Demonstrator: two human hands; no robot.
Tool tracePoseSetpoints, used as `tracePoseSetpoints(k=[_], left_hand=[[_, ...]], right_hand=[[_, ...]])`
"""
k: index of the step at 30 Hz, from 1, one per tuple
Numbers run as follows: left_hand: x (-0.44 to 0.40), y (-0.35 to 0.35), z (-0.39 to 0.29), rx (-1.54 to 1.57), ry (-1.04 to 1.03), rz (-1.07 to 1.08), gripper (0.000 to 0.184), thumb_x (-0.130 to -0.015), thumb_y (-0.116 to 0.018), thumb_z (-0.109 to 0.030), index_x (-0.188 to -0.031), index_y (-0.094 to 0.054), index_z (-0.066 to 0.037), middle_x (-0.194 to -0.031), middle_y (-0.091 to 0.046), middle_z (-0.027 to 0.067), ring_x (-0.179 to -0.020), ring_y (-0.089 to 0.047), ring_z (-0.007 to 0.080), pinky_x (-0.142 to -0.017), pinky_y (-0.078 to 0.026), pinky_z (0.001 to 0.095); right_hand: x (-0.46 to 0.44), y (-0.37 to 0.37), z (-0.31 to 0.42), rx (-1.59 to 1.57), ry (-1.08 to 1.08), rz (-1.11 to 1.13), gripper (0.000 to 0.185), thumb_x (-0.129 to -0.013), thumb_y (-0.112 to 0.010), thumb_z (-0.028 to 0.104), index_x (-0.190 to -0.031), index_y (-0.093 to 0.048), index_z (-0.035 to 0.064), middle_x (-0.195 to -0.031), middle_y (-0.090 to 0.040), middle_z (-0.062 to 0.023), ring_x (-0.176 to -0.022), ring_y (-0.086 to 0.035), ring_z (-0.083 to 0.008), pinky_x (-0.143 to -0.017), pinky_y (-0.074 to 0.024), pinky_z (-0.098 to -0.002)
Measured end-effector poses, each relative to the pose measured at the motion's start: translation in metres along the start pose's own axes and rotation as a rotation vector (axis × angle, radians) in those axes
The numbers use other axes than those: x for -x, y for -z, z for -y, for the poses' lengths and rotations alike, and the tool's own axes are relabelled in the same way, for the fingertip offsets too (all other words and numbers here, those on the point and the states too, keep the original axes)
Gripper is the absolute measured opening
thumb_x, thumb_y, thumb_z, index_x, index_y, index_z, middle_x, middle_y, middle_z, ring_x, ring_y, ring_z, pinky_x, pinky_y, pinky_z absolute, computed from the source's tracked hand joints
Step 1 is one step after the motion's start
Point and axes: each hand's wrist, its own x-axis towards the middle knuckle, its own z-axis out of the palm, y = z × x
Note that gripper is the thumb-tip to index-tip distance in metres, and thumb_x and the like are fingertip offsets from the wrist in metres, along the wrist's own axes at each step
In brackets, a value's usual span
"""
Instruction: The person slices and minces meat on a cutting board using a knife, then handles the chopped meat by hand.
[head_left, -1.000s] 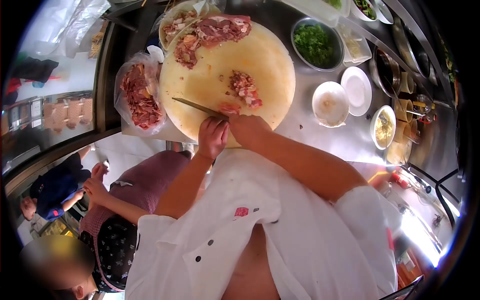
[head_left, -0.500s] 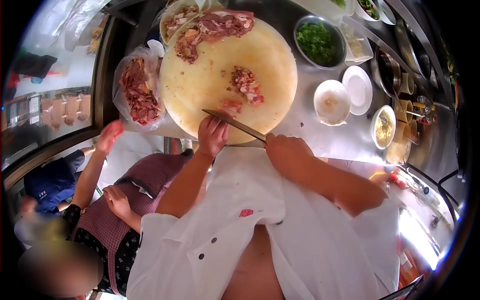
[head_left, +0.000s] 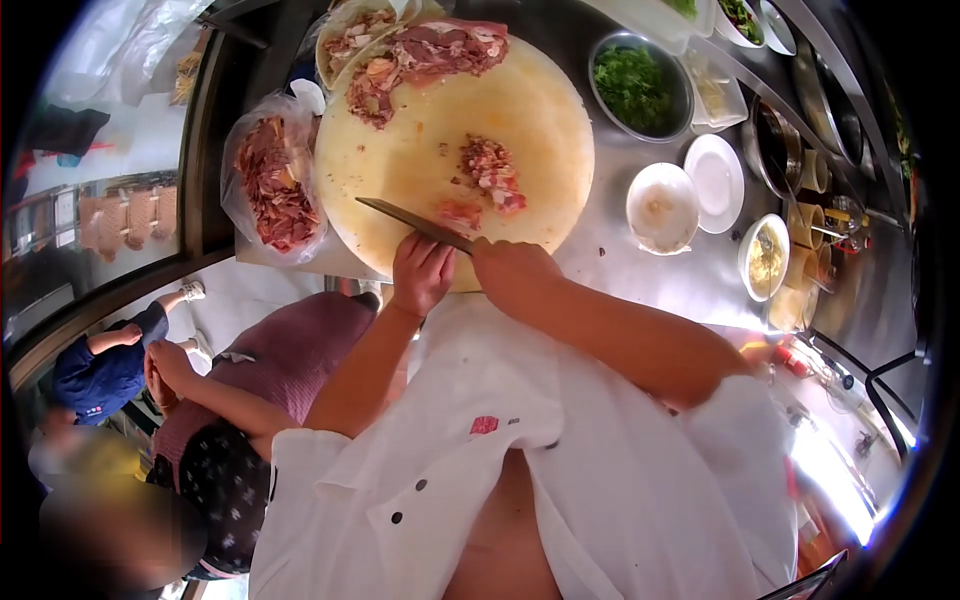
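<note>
A: What is at the left side?
B: A plastic bag of meat (head_left: 275, 190), beside the round board (head_left: 545, 120).
A: And next?
B: The left hand (head_left: 423, 272) has its fingers bent and narrow together, at the knife (head_left: 412, 221); whether they pinch the blade, I cannot tell. The knife lies slanting over the near part of the board. Behind it are the chopped meat (head_left: 490, 170) and, farther, a large meat piece (head_left: 455, 50).
A: The right hand (head_left: 515, 275)?
B: It is closed around the knife handle.
A: More to the right?
B: A bowl of greens (head_left: 635, 88).
</note>
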Motion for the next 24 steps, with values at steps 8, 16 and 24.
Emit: tracePoseSetpoints(k=[8, 16, 24], left_hand=[[-0.013, 0.008, -0.011, 0.021, -0.018, -0.021, 0.017, -0.083, -0.077, 0.001, -0.098, -0.072, -0.004, -0.106, -0.070, 0.0089, -0.098, -0.067, 0.0333, -0.085, -0.057, 0.0434], [0.001, 0.001, -0.006, -0.059, -0.026, -0.076, 0.022, -0.081, -0.079, 0.000, -0.102, -0.077, -0.003, -0.108, -0.071, 0.0093, -0.102, -0.068, 0.0349, -0.087, -0.058, 0.0431], [0.003, 0.000, -0.004, -0.017, 0.000, -0.020, 0.022, -0.078, -0.079, 0.001, -0.099, -0.077, -0.004, -0.109, -0.072, 0.0090, -0.103, -0.067, 0.0356, -0.088, -0.059, 0.0428]], right_hand=[[-0.045, -0.025, -0.026, 0.104, 0.093, -0.110, 0.019, -0.103, -0.055, 0.016, -0.110, -0.059, -0.0009, -0.092, -0.075, -0.0195, -0.083, -0.076, -0.0372, -0.070, -0.0598, -0.0487], [0.065, 0.019, -0.005, 0.128, -0.082, 0.020, 0.013, -0.096, -0.056, 0.008, -0.106, -0.058, -0.0006, -0.090, -0.074, -0.0199, -0.080, -0.076, -0.0372, -0.070, -0.0603, -0.0477], [0.068, 0.009, -0.006, 0.020, -0.108, 0.043, 0.014, -0.098, -0.054, 0.010, -0.106, -0.057, -0.0015, -0.090, -0.073, -0.0204, -0.081, -0.075, -0.0400, -0.071, -0.0595, -0.0500]])
